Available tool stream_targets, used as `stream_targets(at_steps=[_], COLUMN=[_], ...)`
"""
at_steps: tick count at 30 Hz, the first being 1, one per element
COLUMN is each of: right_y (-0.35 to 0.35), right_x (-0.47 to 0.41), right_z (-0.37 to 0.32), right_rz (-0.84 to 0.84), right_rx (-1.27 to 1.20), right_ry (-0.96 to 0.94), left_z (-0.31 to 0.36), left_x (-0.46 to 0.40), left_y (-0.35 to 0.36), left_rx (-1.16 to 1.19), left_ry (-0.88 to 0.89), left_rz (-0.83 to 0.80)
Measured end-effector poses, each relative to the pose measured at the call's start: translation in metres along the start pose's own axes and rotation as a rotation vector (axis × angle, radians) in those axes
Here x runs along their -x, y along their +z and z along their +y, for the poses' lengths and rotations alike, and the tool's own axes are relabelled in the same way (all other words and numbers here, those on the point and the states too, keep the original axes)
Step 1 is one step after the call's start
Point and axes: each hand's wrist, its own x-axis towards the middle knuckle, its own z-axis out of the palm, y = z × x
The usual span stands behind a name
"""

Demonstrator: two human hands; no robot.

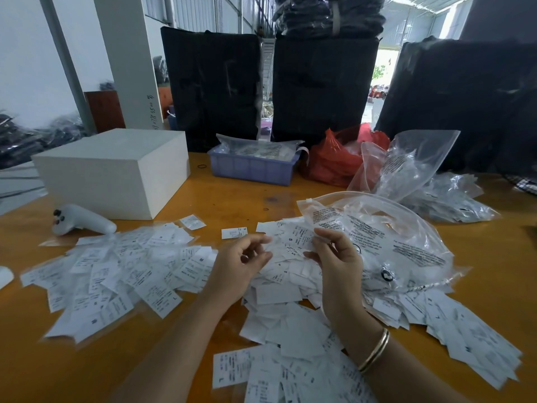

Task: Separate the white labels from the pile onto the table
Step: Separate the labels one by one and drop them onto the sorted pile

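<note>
Currently your left hand and right hand each pinch small white printed labels above the central pile on the orange wooden table.

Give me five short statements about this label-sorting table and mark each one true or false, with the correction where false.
1. The white box stands on the table's far left. True.
2. The basket behind the labels is red. False: it is light purple; the red thing beside it is a plastic bag.
3. The right hand pinches white labels above the pile. True.
4. A gold bangle is on the left wrist. False: it is on the right wrist.
5. The large clear zip bag lies left of the left hand. False: it lies to the right of both hands.
</note>
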Motion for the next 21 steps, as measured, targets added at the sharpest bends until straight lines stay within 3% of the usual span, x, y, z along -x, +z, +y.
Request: stream_targets(at_steps=[4,10,16,21], right_y=[-0.0013,0.0005,0.0024,-0.0007], right_x=[-0.0014,0.0019,0.0053,0.0023], right_z=[-0.0001,0.0022,0.0048,0.0033], right_rz=[0.034,-0.056,-0.124,-0.021], right_rx=[0.038,0.192,0.47,0.291], right_ry=[-0.023,-0.051,-0.22,-0.166], left_z=[0.001,0.0013,0.0021,0.0028], left_x=[0.0008,0.0009,0.0014,-0.0005], left_y=[0.0002,0.0003,-0.0003,-0.0016], left_rx=[0.002,-0.016,-0.048,-0.018], left_ry=[0.01,0.007,-0.011,-0.004], left_rz=[-0.002,-0.001,0.012,0.003])
